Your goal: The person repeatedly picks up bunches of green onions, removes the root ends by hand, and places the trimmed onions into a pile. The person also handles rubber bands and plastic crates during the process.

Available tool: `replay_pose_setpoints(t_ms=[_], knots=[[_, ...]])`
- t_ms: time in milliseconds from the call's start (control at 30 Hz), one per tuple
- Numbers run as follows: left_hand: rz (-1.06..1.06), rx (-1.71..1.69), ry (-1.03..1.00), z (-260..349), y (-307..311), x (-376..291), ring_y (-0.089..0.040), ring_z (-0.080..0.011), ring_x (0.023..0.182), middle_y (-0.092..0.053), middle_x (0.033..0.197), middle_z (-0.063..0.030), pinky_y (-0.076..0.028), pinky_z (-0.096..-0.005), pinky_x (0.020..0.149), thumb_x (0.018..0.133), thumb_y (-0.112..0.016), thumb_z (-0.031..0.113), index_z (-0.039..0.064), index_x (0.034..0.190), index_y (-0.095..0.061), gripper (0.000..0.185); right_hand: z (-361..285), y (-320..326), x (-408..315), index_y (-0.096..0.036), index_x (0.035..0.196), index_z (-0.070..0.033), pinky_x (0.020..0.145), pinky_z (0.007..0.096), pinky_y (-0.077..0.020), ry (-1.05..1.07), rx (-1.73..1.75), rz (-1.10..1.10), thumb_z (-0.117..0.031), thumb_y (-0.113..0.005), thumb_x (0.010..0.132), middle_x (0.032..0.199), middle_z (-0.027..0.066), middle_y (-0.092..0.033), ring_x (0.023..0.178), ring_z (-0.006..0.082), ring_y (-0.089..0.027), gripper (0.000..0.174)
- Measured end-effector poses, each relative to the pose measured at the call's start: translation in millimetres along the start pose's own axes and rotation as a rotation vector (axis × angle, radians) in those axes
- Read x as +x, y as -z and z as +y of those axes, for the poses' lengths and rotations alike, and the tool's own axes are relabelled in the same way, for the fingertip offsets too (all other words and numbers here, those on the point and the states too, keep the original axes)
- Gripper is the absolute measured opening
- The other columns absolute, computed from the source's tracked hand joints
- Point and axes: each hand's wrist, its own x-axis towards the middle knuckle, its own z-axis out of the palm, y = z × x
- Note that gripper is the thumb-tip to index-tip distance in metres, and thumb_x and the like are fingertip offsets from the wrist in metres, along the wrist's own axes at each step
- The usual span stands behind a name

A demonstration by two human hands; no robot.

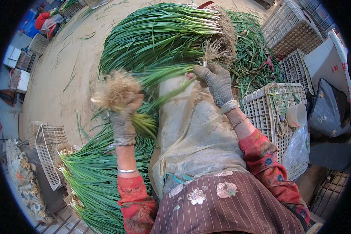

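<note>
My left hand [125,120], in a grey knit glove, grips a bunch of green allium plants just below its brown root tuft [120,89]. The bunch is slightly blurred, with its leaves pointing down and right. My right hand [215,83], gloved too, pinches a few rooted stalks [204,63] by their pale lower ends. Their roots point up and their leaves trail left. Beyond it lies a large heap of the same plants [155,38], roots to the right. A translucent plastic sheet [190,128] covers my lap.
Another pile of plants [96,181] lies at lower left, beside plastic crates [48,155]. Loose leaves [254,49] are heaped at upper right. Scissors [280,125] and a plastic cup [297,115] are at an upturned crate [257,105] on my right. Another person [48,25] crouches far left.
</note>
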Motion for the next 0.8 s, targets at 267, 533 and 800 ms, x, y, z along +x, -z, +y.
replay_pose_setpoints(t_ms=[267,533,800], knots=[[-0.41,0.078,0.093,-25,-57,25,-0.063,-0.0177,0.106,-0.065,0.117,-0.0059,-0.052,-0.0329,0.095,0.073,-0.075,-0.001,0.001,0.127,-0.058,0.057,-12,-10,1,-0.069,0.079,-0.006,0.048,0.0198,-0.0425,-0.127,0.087,0.009,-0.033,-0.073,0.092,0.067,-0.0005,-0.062,0.054,0.0046,-0.054,0.03],[-0.341,-0.083,0.181,-5,-44,22,-0.061,-0.0189,0.11,-0.062,0.123,-0.0068,-0.053,-0.0319,0.095,0.069,-0.075,-0.006,0.001,0.13,-0.056,0.064,45,63,50,-0.069,0.1,-0.003,0.07,0.028,-0.0526,-0.025,-0.109,0.221,-0.027,-0.071,0.088,0.091,0.0049,-0.068,0.081,0.0142,-0.064,0.027],[-0.29,-0.097,0.23,-9,-40,9,-0.067,-0.0174,0.097,-0.068,0.112,-0.006,-0.057,-0.0296,0.082,0.072,-0.075,-0.005,-0.001,0.121,-0.063,0.051,-11,-25,-35,-0.072,0.111,-0.009,0.079,0.0354,-0.0505,-0.156,-0.469,-0.512,-0.042,-0.074,0.079,0.094,0.0114,-0.071,0.092,0.0277,-0.066,0.046]])
